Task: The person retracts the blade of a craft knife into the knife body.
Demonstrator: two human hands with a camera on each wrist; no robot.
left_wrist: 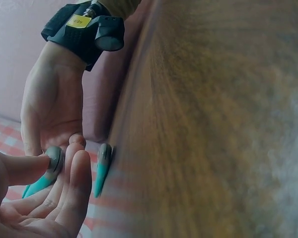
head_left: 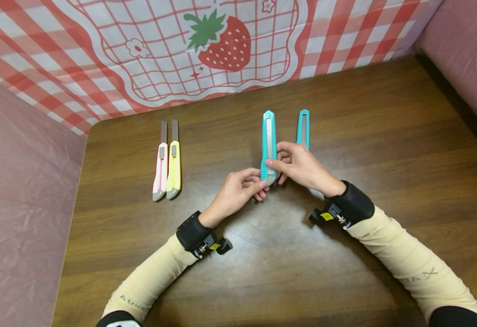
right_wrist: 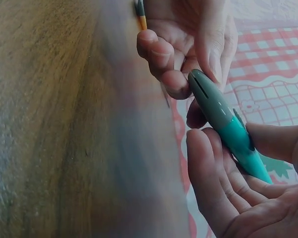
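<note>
Above the wood-grain table (head_left: 263, 263), the left hand (head_left: 236, 190) at seven o'clock and the right hand (head_left: 305, 168) at four o'clock both pinched a long turquoise plastic cutter (head_left: 269, 136) with a rounded grey end (right_wrist: 212, 99).

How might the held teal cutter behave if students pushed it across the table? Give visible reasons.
The teal cutter is probably stiff: pinched near its grey end, it extends straight. Glossy highlights suggest it may be slippery. It seems unlikely to roll: broad face, slimmer edge.
</note>
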